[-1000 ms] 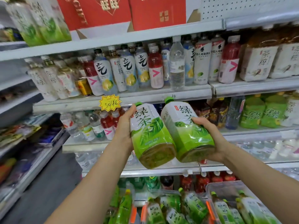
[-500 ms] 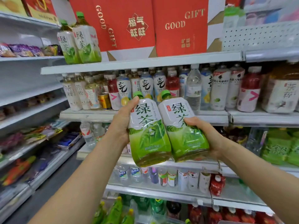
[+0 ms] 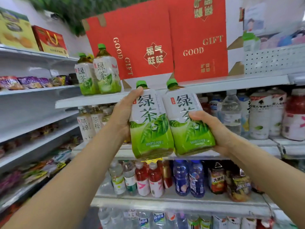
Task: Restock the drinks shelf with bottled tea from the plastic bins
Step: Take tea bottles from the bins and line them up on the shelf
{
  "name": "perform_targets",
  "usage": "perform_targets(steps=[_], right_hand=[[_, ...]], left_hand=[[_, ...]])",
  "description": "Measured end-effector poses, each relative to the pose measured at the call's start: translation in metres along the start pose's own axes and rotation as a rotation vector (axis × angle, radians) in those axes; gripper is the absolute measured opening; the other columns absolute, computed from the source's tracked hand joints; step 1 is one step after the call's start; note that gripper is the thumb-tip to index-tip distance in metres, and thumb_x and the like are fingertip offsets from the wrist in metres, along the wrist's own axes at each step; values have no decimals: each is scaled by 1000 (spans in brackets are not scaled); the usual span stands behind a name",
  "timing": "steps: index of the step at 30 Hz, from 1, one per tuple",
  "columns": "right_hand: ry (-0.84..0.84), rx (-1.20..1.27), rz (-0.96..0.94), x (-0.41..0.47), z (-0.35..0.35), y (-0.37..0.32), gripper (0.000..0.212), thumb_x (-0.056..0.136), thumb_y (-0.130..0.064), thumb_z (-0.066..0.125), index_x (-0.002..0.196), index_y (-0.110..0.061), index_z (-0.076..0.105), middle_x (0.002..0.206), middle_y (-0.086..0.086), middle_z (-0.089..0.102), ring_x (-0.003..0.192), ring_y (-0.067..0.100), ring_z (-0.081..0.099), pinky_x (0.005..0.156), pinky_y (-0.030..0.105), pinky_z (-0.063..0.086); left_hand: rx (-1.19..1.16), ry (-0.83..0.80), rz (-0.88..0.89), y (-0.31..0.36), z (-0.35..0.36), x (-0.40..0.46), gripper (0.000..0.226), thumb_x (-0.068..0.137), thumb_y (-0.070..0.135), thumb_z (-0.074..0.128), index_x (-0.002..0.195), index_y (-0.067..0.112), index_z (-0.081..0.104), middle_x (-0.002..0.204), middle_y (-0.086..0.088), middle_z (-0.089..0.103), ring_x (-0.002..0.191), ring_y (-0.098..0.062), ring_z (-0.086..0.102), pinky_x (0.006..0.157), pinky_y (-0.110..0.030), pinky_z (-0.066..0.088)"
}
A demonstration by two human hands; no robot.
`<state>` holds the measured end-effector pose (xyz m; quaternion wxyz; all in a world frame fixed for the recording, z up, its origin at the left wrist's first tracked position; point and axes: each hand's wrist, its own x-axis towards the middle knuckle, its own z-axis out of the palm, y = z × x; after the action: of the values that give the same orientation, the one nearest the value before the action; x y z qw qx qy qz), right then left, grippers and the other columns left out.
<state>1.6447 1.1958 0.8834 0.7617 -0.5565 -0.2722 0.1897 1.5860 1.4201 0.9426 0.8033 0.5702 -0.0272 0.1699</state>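
Observation:
My left hand grips a large green tea bottle by its side. My right hand grips a second green tea bottle right beside it; the two bottles touch. Both have green caps and white-and-green labels, and I hold them upright, raised in front of the top drinks shelf. Two matching green tea bottles stand on that shelf at its left end. The plastic bins are out of view.
Two red "GOOD GIFT" boxes fill the top shelf behind my bottles. Below are rows of water, red and white drink bottles and blue bottles. Snack shelves run along the left.
Both hands have lifted the two bottles from the lower shelves up to the top shelf's level. My view has tilted upward, so the bins at the bottom have left the frame.

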Motion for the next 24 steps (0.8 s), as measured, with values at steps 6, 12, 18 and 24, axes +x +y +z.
perform_targets(steps=[6, 12, 18, 24], right_hand=[[5, -58, -136, 61, 42, -28, 31, 76, -34, 64, 96, -15, 77, 102, 15, 75, 80, 27, 73, 68, 42, 62], [27, -138, -263, 119, 57, -69, 26, 86, -28, 62, 105, -12, 69, 95, 11, 76, 78, 24, 74, 61, 34, 59], [163, -264, -341, 177, 52, -105, 62, 65, -33, 76, 120, -9, 60, 109, 14, 72, 89, 27, 73, 73, 41, 60], [302, -350, -361, 221, 40, -108, 66, 57, -34, 85, 114, -19, 54, 108, 5, 71, 89, 20, 74, 72, 40, 62]], left_hand=[[11, -100, 62, 54, -30, 50, 33, 91, 32, 67, 113, 8, 70, 94, -14, 77, 79, -28, 75, 71, -44, 63], [64, -150, 174, 95, -40, 109, 24, 95, 34, 61, 102, 12, 68, 94, -10, 74, 80, -26, 71, 77, -41, 60], [48, -46, 382, 117, -37, 164, 36, 84, 25, 75, 113, 6, 66, 98, -16, 74, 87, -31, 71, 90, -53, 58], [175, 107, 576, 115, -33, 203, 56, 67, 28, 82, 116, 12, 62, 105, -15, 67, 83, -23, 68, 76, -41, 59]])
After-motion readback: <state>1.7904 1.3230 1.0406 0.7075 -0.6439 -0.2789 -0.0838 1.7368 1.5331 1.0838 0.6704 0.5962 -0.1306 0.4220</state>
